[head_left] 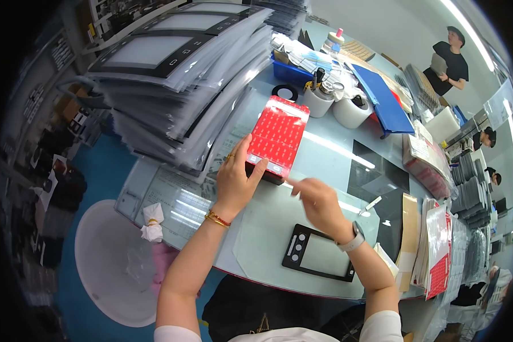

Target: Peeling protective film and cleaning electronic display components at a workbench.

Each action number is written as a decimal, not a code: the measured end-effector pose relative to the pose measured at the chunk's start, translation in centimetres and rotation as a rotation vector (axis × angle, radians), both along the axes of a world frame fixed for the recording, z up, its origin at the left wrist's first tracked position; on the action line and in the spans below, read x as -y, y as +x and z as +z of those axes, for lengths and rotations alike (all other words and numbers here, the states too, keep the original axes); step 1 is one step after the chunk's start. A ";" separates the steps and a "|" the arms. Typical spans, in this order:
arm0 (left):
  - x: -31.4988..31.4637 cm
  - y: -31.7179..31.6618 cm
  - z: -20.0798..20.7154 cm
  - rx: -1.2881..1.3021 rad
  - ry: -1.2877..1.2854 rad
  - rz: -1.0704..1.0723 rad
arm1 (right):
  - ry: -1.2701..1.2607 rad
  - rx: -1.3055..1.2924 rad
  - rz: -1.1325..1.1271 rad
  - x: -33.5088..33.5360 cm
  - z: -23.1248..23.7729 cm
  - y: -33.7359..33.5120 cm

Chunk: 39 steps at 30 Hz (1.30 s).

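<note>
A stack of panels faced with red printed film lies on the glass-topped table, its near end showing a dark edge. My left hand is closed on its near left corner, fingers along the left side and thumb on the top. By the near right corner is my right hand, its fingers curled and smeared by motion. I cannot make out whether anything is between them. Nearer me, beside my right forearm, a black-framed panel with a pale grey window and round openings lies flat.
Tall stacks of film-wrapped panels lean at the left. Behind the red stack are a tape roll, a white tool cup and a blue folder. Red-and-white sheets line the right; a white bin stands lower left. A person stands beyond.
</note>
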<state>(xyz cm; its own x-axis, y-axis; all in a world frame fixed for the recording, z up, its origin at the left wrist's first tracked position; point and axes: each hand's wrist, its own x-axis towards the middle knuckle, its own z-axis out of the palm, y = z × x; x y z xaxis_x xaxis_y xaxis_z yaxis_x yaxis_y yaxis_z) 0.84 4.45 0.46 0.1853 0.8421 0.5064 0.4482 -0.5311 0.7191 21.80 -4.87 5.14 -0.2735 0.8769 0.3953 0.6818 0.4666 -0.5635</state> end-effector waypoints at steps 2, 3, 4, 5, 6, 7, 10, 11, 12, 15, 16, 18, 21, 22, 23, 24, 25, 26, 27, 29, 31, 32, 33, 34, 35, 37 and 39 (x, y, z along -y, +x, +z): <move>0.1 0.2 0.3 0.003 0.002 -0.002 | -0.088 -0.196 -0.131 -1.7 0.9 1.6; 0.1 0.2 0.3 0.003 0.002 -0.003 | -0.033 -0.102 -0.174 -2.6 1.6 1.6; 0.1 0.1 0.3 0.003 -0.006 -0.003 | 0.017 0.045 -0.185 -3.5 1.4 1.9; 0.2 0.1 0.3 0.004 -0.013 -0.002 | 0.066 0.192 -0.196 -4.0 1.0 2.2; 0.2 0.1 0.2 0.006 -0.012 -0.001 | 0.067 0.193 -0.194 -4.2 0.8 2.2; 0.2 0.1 0.3 0.015 -0.029 -0.005 | 0.061 0.293 -0.223 -4.4 0.7 2.2; 0.3 0.2 0.4 0.032 -0.040 -0.011 | 0.083 0.471 -0.280 -4.7 0.8 2.2; 0.3 0.3 0.4 0.036 -0.032 -0.012 | 0.114 0.547 -0.307 -4.8 1.0 2.2; 0.3 0.2 0.4 0.035 -0.032 -0.013 | 0.114 0.545 -0.308 -5.1 0.9 2.1; 0.3 0.1 0.3 0.022 -0.034 -0.004 | 0.137 0.684 -0.365 -6.0 0.9 1.9; 0.3 0.1 0.4 0.020 -0.030 -0.003 | 0.129 0.686 -0.363 -6.2 1.0 1.9; 0.2 0.2 0.4 0.020 -0.024 -0.003 | 0.125 0.691 -0.363 -6.3 1.0 1.9; 0.2 0.3 0.4 0.017 -0.016 -0.004 | 0.089 0.679 -0.329 -5.9 1.2 1.8; 0.3 0.3 0.5 0.017 -0.028 -0.006 | 0.081 0.683 -0.307 -5.5 1.3 1.6; 0.3 0.3 0.5 0.018 -0.040 -0.007 | 0.073 0.688 -0.284 -5.1 1.4 1.4; 0.3 0.2 0.5 0.019 -0.038 -0.006 | 0.080 0.728 -0.275 -4.7 1.4 1.1; 0.3 0.1 0.4 0.011 -0.022 0.002 | 0.082 0.729 -0.274 -4.5 1.5 0.7; 0.3 0.0 0.3 0.001 -0.007 0.010 | 0.093 0.787 -0.283 -4.4 1.6 0.4; 0.3 0.1 0.3 0.004 -0.007 0.008 | 0.101 0.847 -0.298 -4.3 1.8 0.1; 0.3 0.0 0.2 -0.002 0.013 0.013 | 0.096 0.881 -0.304 -5.0 2.2 0.1; 0.2 0.0 0.2 0.004 0.010 0.007 | 0.132 0.889 -0.336 -6.4 2.3 0.6; 0.2 0.0 0.2 0.009 0.004 0.003 | 0.124 0.857 -0.347 -7.3 2.1 1.0; 0.1 0.0 0.2 0.009 0.005 0.006 | 0.126 0.856 -0.344 -8.3 1.9 1.5; 0.2 0.1 0.3 0.022 -0.017 -0.003 | 0.128 0.840 -0.365 -9.2 1.8 2.1; 0.3 0.1 0.3 0.036 -0.040 -0.013 | 0.129 0.823 -0.386 -10.2 1.7 2.7; 0.2 0.2 0.3 0.036 -0.032 -0.015 | 0.096 0.781 -0.415 -12.1 1.8 3.7; 0.2 0.1 0.3 0.034 -0.026 -0.013 | -0.036 0.809 -0.498 -13.6 2.3 4.0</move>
<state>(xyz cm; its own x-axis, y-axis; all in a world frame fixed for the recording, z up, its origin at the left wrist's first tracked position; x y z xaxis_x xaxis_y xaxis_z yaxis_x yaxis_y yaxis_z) 0.96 4.22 0.78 0.1794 0.8526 0.4908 0.4167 -0.5178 0.7472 25.78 8.78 7.41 -0.0441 0.9744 0.2203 0.9874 0.0090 0.1579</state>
